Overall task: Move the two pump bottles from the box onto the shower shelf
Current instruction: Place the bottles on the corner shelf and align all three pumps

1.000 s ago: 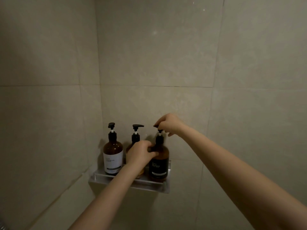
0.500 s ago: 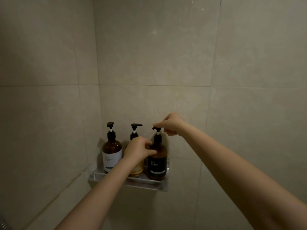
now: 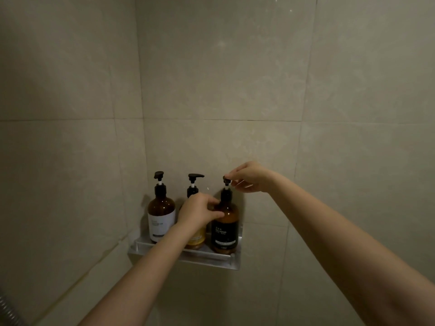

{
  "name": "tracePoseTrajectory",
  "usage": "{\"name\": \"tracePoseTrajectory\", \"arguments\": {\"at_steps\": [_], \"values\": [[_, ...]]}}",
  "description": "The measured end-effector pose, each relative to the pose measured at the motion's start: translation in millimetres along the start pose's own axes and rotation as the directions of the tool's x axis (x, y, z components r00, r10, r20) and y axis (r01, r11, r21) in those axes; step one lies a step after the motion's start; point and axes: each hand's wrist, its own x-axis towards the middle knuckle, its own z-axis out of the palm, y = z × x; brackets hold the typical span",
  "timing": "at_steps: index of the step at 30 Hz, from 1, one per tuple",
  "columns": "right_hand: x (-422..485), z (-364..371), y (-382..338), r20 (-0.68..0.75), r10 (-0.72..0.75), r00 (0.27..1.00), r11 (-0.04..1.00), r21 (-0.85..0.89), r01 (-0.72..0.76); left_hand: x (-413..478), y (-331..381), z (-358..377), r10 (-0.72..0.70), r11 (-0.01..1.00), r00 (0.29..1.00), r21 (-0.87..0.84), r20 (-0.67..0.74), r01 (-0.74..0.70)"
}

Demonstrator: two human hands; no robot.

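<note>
Three pump bottles stand upright on a metal shower shelf [image 3: 211, 261] in the tiled corner. The amber bottle with a black label [image 3: 225, 228] is at the right end. My left hand [image 3: 199, 211] grips its shoulder. My right hand [image 3: 250, 176] pinches its black pump head from the right. At the left end stands an amber bottle with a white label [image 3: 161, 214]. Between them a yellowish bottle [image 3: 196, 240] is mostly hidden by my left arm; its black pump shows above my hand. The box is out of view.
Beige tiled walls meet in a corner just left of the shelf. A ribbed metal hose [image 3: 8, 310] shows at the bottom left edge.
My right hand has turned the black-label bottle's pump head, whose nozzle now points more toward me. My left hand keeps its hold on the bottle's shoulder. The bottles stay in place.
</note>
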Motion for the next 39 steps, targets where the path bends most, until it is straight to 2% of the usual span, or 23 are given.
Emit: {"name": "tracePoseTrajectory", "arguments": {"at_steps": [5,7,9,11,13,15,18,21,24,27,34,39], "values": [[-2,0,2,0.010,0.025,1.000,1.000,-0.014,-0.025,-1,-1,0,0.008,1.000,1.000,-0.007,0.018,-0.008],[-1,1,1,-0.026,0.023,0.999,0.999,-0.043,-0.024,-5,-2,-5,0.015,0.999,1.000,-0.041,0.019,-0.014],[3,3,-2,-0.122,-0.043,0.992,0.997,-0.066,0.036,-9,-6,-16,-0.020,0.993,0.993,-0.122,-0.112,0.006],[8,4,-9,-0.212,-0.174,0.962,0.981,-0.125,0.150,-13,-16,-32,-0.095,0.983,0.939,-0.177,-0.330,0.038],[11,8,-19,-0.177,-0.302,0.937,0.939,-0.222,0.261,-13,-31,-44,-0.181,0.962,0.900,-0.261,-0.396,0.078],[12,18,-31,-0.067,-0.388,0.919,0.880,-0.322,0.348,-10,-45,-48,-0.244,0.930,0.919,-0.345,-0.310,0.131],[16,36,-47,0.065,-0.455,0.888,0.776,-0.460,0.431,-4,-60,-45,-0.239,0.914,0.962,-0.365,-0.134,0.176],[21,50,-58,0.156,-0.452,0.879,0.729,-0.504,0.464,3,-66,-43,-0.206,0.924,0.978,-0.334,-0.021,0.188],[25,58,-64,0.225,-0.406,0.885,0.704,-0.540,0.461,8,-69,-41,-0.168,0.948,0.985,-0.270,0.028,0.170],[29,61,-69,0.221,-0.379,0.899,0.681,-0.590,0.433,11,-73,-41,-0.159,0.957,0.987,-0.240,0.026,0.161],[34,68,-67,0.199,-0.332,0.922,0.749,-0.538,0.386,9,-72,-44,-0.154,0.957,0.988,-0.244,0.034,0.157],[41,78,-70,0.010,-0.188,0.982,0.861,-0.480,0.170,8,-71,-46,-0.144,0.962,0.989,-0.229,0.045,0.151]]}}
